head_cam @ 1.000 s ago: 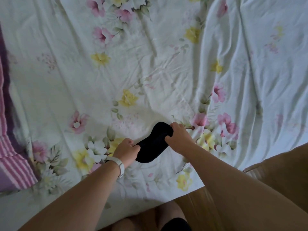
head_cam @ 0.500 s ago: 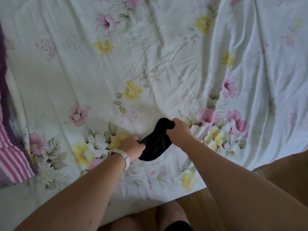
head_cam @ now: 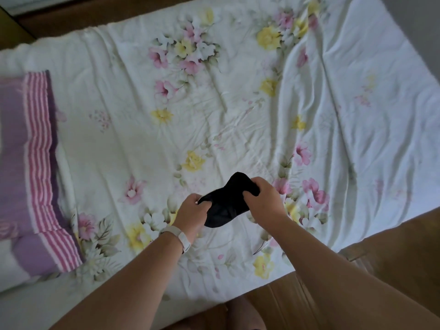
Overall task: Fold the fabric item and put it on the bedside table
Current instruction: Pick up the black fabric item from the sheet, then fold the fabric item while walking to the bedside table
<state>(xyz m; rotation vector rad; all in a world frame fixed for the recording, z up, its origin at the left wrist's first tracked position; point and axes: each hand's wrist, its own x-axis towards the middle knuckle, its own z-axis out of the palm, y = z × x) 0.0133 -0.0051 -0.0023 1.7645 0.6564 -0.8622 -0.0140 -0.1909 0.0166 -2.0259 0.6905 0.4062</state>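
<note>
Over floral bedsheet, near its front edge: black fabric item held between left hand and right hand, fingers of both pinched on opposite ends. Best bring ends together squarely, edges aligned, before carrying; bedside table not visible.

Black sock (floral white sheet)
</note>
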